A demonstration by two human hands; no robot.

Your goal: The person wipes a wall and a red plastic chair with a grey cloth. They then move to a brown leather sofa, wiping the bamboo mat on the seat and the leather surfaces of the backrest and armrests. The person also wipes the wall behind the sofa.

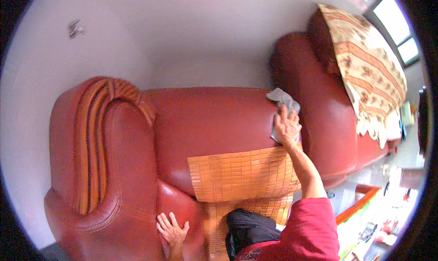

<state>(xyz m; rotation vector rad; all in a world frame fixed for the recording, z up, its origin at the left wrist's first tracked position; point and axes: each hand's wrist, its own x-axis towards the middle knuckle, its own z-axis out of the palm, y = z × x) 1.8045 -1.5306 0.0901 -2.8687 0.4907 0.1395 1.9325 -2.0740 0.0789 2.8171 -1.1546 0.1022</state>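
Note:
My right hand (286,125) lies flat with fingers spread on a grey cloth (284,97), pressing it against the right end of the red leather sofa's backrest (214,119). Part of the cloth is hidden under the palm. My left hand (172,231) rests open, fingers apart, at the inner side of the left armrest (132,170), next to the seat. Nothing shows in it. Below the backrest's middle, a tan tile-like mat (242,174) hangs over its lower part and runs onto the seat.
Right of the backrest stands another red sofa section (315,110), draped with a patterned cream and orange cover (365,56). A low table (360,201) with an orange-red edge and blurred small items is at lower right. A pale wall (200,33) rises behind.

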